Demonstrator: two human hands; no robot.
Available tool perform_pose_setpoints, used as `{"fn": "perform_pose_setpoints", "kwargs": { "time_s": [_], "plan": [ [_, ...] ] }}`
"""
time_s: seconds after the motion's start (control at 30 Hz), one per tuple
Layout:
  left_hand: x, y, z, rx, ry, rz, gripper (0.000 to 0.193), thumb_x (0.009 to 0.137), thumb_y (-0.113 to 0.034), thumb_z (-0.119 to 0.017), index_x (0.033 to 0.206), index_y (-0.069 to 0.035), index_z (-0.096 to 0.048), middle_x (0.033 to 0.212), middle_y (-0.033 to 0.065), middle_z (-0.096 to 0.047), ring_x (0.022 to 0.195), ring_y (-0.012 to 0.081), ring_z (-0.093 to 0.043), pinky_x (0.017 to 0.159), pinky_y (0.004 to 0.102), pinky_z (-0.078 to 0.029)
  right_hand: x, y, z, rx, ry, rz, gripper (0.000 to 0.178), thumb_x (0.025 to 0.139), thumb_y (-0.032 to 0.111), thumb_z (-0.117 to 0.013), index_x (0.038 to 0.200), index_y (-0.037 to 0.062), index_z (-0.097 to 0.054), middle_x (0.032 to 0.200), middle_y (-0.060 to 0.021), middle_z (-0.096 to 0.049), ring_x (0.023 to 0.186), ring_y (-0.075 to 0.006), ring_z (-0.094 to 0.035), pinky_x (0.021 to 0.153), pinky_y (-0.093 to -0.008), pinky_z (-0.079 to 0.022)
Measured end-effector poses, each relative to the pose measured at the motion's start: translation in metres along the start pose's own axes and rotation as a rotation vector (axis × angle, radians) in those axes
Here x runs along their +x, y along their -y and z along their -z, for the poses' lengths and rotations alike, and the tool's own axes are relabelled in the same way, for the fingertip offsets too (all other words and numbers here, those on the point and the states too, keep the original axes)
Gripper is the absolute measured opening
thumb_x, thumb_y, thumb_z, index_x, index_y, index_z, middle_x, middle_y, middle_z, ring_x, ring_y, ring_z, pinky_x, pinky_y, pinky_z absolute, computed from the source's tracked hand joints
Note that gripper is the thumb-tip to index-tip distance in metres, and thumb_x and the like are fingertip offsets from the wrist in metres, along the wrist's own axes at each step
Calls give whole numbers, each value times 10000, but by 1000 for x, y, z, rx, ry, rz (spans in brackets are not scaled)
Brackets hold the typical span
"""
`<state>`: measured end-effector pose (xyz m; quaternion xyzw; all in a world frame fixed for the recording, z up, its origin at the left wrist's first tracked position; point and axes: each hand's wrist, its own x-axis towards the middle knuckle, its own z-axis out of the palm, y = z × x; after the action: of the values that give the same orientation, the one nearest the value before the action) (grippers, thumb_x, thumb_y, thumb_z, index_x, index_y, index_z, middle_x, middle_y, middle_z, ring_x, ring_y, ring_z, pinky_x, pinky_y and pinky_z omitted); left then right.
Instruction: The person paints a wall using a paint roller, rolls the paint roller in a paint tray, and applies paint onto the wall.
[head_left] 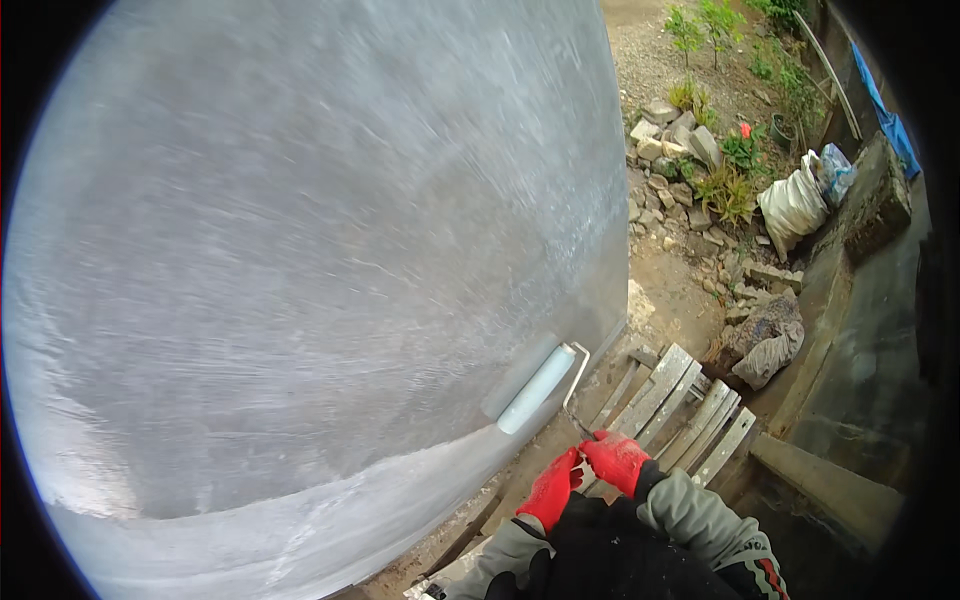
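A pale paint roller (537,388) lies pressed against the lower part of a large grey plastered wall (300,250). Its metal frame runs down to the handle, which both my hands grip. My right hand (616,460), in a red glove, is shut on the handle's upper part. My left hand (551,490), also in a red glove, holds the handle just below and to the left. Grey sleeves cover both forearms.
A wooden pallet of slats (680,410) lies on the ground under my hands. Rubble and stones (670,140), a filled white sack (790,205), a grey sack (768,345), plants and a concrete ledge (850,330) are to the right.
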<state>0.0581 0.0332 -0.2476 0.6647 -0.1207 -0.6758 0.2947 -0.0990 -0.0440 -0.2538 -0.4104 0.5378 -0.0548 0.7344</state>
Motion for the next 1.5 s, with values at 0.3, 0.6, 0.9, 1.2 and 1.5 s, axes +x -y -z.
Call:
{"fn": "perform_pose_setpoints", "kwargs": {
  "time_s": [0.3, 0.6, 0.9, 1.2, 1.5],
  "plan": [
    [-178, -122, -67, -296, 2, -41, 546, 1030, -507, -384, 1265, -50, -567, 1153, 97, -646, 1026, 188, -620, 893, 326, -503, -243, 147, -2, 5, 91, 239, 390, 894, 288, -593, 1194, 40, -619, 827, -148, -670, 757, -249, -648, 661, -368, -487],
    [-323, -242, -91, -557, 82, -486, 574, 1043, -470, -348, 1274, 24, -528, 1013, 148, -642, 903, 282, -652, 839, 389, -543, -375, 205, -35, -326, -51, 675, 441, 989, 263, -526, 1413, 152, -486, 1034, -89, -653, 869, -176, -631, 729, -307, -518],
    [-415, -273, -112, -567, -56, -778, 436, 1033, -435, -444, 1082, -36, -613, 615, -39, -392, 503, 97, -389, 483, 269, -389, -432, 244, -59, -119, 1, 712, 441, 980, 349, -525, 1378, 159, -537, 883, -58, -660, 777, -182, -617, 695, -346, -506],
    [-535, -368, -89, -337, 44, -972, 479, 1049, -408, -388, 1105, 13, -609, 682, 37, -532, 580, 174, -552, 581, 312, -490, -492, 338, -89, -200, -86, 1066, 383, 973, 247, -543, 1348, 179, -584, 616, 11, -564, 452, -96, -479, 447, -287, -410],
    [-641, -458, -82, -170, -23, -1283, 472, 1051, -407, -391, 1058, -2, -634, 637, 5, -482, 570, 131, -500, 556, 279, -428, -561, 434, -133, -330, -403, 1502, 584, 945, 116, -517, 1505, 143, -354, 857, -96, -674, 647, -182, -611, 597, -308, -482]
  ]
}}
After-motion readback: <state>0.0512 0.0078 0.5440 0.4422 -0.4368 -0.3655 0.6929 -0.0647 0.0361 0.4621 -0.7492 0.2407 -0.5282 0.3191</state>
